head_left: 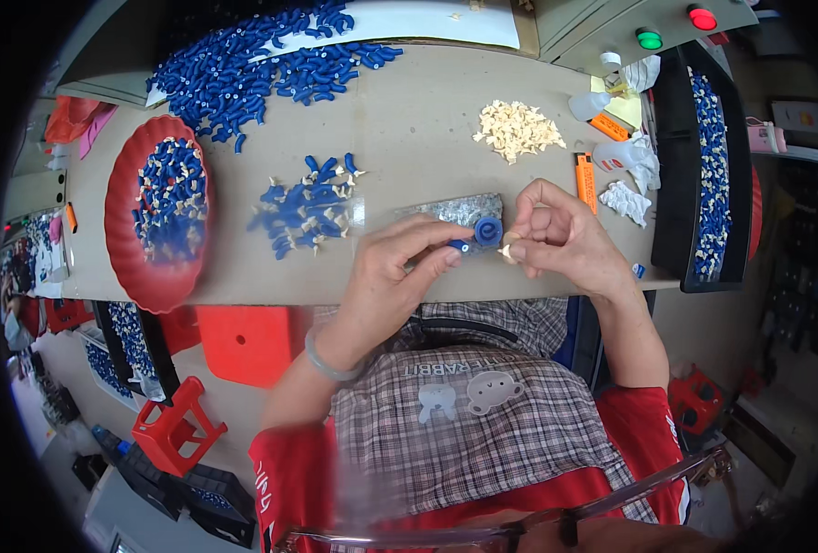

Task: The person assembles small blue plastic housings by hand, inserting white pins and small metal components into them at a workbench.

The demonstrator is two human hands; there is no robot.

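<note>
My left hand (392,263) pinches a small blue curved piece (460,246) between thumb and forefinger, its pale end toward the right. Close by on the right, my right hand (561,235) is closed on a small cream-coloured piece (507,252); the two pieces are apart. Between the hands sits a round blue cup (488,229) at the edge of a grey metal plate (453,209). Left of my left hand lies a group of blue pieces with cream tips (308,205). A pile of loose cream pieces (518,129) lies beyond my right hand.
A big heap of blue pieces (243,88) covers the far left. A red scalloped tray (122,207) and a black tray (731,175), both with joined pieces, flank the table. Orange box cutters (585,182), bottles (616,155) and crumpled tissue (625,203) lie at the right.
</note>
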